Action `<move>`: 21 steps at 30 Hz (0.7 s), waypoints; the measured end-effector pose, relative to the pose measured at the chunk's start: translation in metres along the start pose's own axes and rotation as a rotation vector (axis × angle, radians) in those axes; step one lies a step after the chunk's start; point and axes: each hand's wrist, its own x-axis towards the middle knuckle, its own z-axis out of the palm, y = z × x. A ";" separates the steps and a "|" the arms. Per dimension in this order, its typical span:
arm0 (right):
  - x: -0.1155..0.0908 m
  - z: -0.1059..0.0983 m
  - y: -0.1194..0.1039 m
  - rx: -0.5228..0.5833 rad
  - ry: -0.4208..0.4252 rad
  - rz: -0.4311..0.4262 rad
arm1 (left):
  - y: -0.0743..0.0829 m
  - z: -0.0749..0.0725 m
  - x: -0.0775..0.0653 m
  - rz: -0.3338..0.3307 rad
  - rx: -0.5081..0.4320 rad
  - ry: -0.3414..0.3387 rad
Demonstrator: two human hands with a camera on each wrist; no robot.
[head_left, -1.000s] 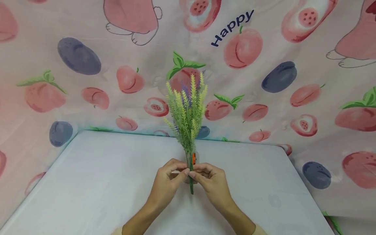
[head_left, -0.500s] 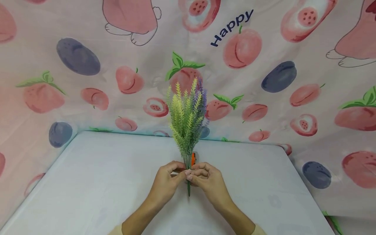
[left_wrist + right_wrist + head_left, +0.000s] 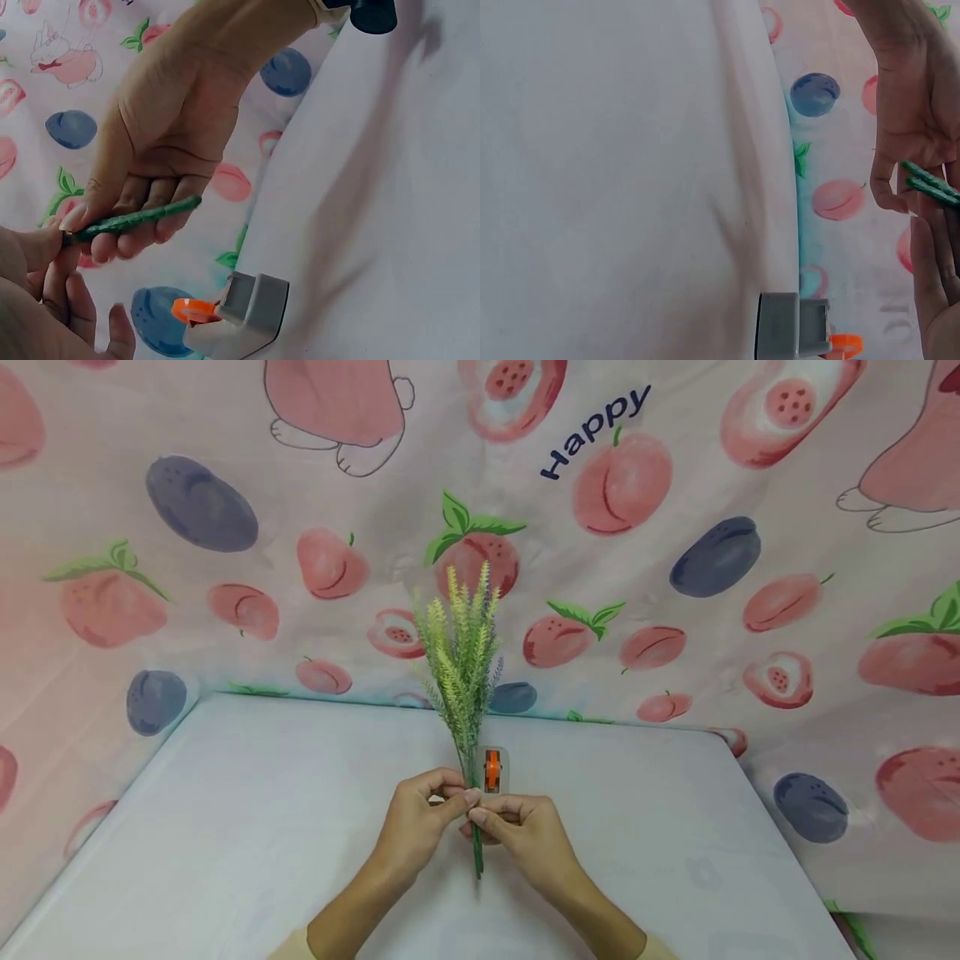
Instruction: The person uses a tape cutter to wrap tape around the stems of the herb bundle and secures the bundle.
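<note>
An artificial lavender bunch (image 3: pixel 459 664), yellow-green with some purple spikes, stands upright between both hands in the head view. My left hand (image 3: pixel 420 822) pinches its stems between thumb and fingers. Just below and to the right, my right hand (image 3: pixel 534 843) also pinches the stems. The green stem ends (image 3: pixel 478 858) stick out beneath the fingers. In the left wrist view a stem end (image 3: pixel 142 217) lies across the right hand's fingers. Two stem ends (image 3: pixel 930 184) show side by side in the right wrist view.
A grey tape dispenser (image 3: pixel 505 768) with an orange part (image 3: pixel 193 310) stands on the white table (image 3: pixel 300 793), just behind the hands. A fruit-print cloth (image 3: pixel 675 460) hangs behind and beside the table.
The bunch has shifted slightly left and down and turned, showing less purple. The right hand has slid a little lower than the left. More of the tape dispenser shows now.
</note>
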 end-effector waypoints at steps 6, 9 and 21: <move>-0.002 0.005 0.003 0.039 0.033 -0.049 | -0.001 -0.003 0.000 -0.062 -0.057 -0.035; -0.002 0.007 0.005 0.088 0.038 -0.071 | -0.001 -0.006 0.000 -0.083 -0.106 -0.067; 0.008 0.011 0.006 -0.065 0.028 0.022 | -0.002 -0.018 0.004 -0.090 -0.080 -0.035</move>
